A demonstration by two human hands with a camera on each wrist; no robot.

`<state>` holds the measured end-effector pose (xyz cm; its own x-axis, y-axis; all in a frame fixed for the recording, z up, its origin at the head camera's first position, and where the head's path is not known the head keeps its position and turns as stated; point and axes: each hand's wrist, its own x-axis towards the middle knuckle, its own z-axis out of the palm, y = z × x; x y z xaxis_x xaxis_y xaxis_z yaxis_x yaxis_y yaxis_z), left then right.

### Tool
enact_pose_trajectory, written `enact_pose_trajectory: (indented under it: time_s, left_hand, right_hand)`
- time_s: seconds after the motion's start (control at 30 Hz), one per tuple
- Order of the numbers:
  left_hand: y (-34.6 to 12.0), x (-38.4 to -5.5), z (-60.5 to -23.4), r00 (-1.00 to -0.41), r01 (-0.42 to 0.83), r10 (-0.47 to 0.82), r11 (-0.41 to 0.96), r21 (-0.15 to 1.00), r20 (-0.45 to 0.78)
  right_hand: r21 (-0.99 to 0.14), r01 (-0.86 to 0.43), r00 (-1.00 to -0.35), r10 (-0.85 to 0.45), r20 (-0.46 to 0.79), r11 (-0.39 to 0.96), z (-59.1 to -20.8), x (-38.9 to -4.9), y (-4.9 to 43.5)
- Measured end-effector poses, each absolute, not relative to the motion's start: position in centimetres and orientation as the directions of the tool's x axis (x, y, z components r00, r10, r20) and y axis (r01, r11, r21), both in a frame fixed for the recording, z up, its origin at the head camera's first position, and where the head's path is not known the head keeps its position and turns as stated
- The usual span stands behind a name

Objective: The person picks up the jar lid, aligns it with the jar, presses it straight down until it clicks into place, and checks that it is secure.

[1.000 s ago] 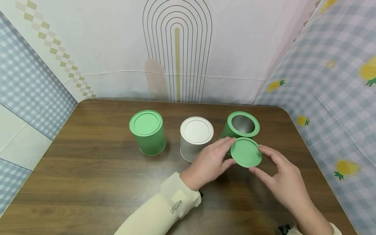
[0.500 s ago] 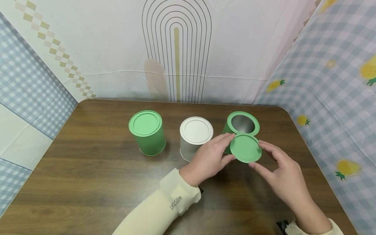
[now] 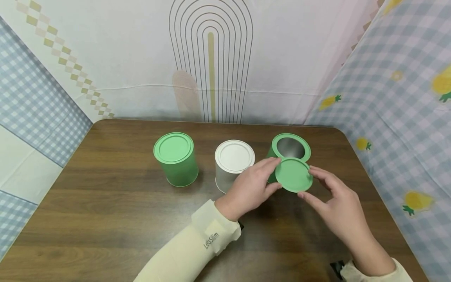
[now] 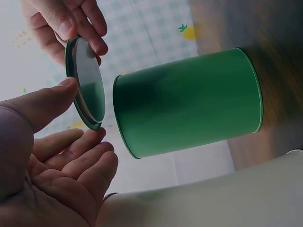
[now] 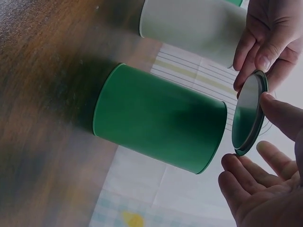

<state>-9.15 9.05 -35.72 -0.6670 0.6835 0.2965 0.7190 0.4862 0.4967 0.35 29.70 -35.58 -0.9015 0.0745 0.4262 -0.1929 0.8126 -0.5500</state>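
Between my two hands a round green lid (image 3: 294,175) is held by its edge, green side up, with the silvery underside showing in both wrist views. The fingers and thumb of my left hand (image 3: 248,190) pinch its left edge, and those of my right hand (image 3: 340,207) pinch the right edge. Just behind and below the lid stands a green can (image 4: 187,104), its top open and its grey inside visible in the head view. A narrow gap separates lid and can rim in the wrist views. The can's front is partly hidden by the lid and left hand.
A white can (image 3: 235,156) with its lid on stands just left of the open one, partly behind my left hand. Farther left is another green can (image 3: 176,158), lidded. All stand on a brown wooden table (image 3: 105,211), with a patterned cloth (image 3: 141,58) behind.
Both hands have moved the lid slightly away from me, toward the open can, so that it now overlaps the front of the can's rim in the head view. The cans stay put.
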Motion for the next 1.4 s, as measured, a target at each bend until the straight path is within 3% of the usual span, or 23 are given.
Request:
enact_pose_trajectory:
  time_s: [0.83, 1.4]
  left_hand:
    - [9.4, -9.6, -35.5, -0.655, 0.734, 0.694, 0.490, 0.469, 0.299]
    - [10.0, -9.9, -35.0, -0.680, 0.716, 0.684, 0.540, 0.442, 0.264]
  right_hand:
    - [-0.555, -0.138, -0.923, 0.096, 0.373, 0.820, -36.2, -0.5, 30.0]
    - [-0.548, -0.147, -0.927, 0.079, 0.368, 0.823, -35.8, -1.2, 30.4]
